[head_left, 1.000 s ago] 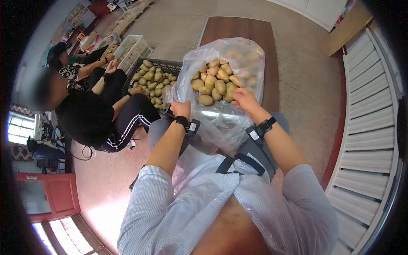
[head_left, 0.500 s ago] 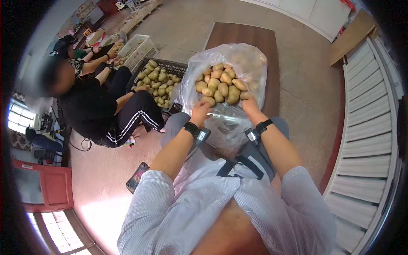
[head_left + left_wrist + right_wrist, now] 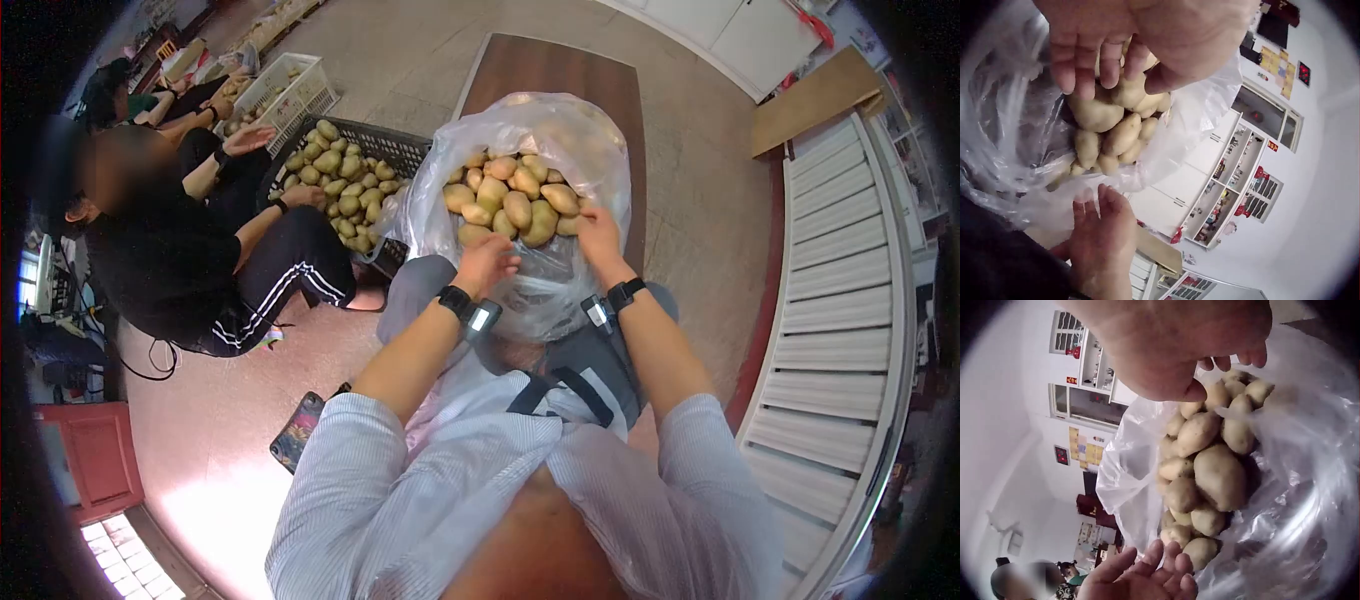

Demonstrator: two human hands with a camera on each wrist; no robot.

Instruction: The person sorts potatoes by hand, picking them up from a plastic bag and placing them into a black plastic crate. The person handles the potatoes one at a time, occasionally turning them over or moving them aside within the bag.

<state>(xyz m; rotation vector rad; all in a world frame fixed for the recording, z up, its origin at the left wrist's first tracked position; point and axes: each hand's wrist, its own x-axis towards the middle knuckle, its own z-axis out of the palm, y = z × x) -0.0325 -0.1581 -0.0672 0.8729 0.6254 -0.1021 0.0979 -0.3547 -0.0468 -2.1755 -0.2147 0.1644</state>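
A clear plastic bag [image 3: 555, 262] stands open with a heap of potatoes [image 3: 517, 210] inside. My left hand [image 3: 487, 262] is at the bag's near left, fingers relaxed and apart, holding nothing. At the near right edge of the heap is my right hand [image 3: 600, 240], its fingertips by the potatoes and the bag's side. The left wrist view shows the left hand [image 3: 1141, 37] over the potatoes [image 3: 1100, 115] with loosely bent fingers. In the right wrist view, the right hand [image 3: 1179, 347] hangs above the potatoes [image 3: 1219, 478], fingers bent; whether they touch the plastic is unclear.
A black crate [image 3: 385, 145] of potatoes stands left of the bag, with a white crate [image 3: 305, 85] beyond it. A person in black [image 3: 165, 245] sits beside the crates, another person farther back. Under the bag lies a brown board [image 3: 560, 65]. White slatted panels [image 3: 820, 350] line the right.
My left hand has moved from the bag's left edge to the near side of the potatoes, its fingers loosened. The right hand has shifted slightly right. The head view has swung a little.
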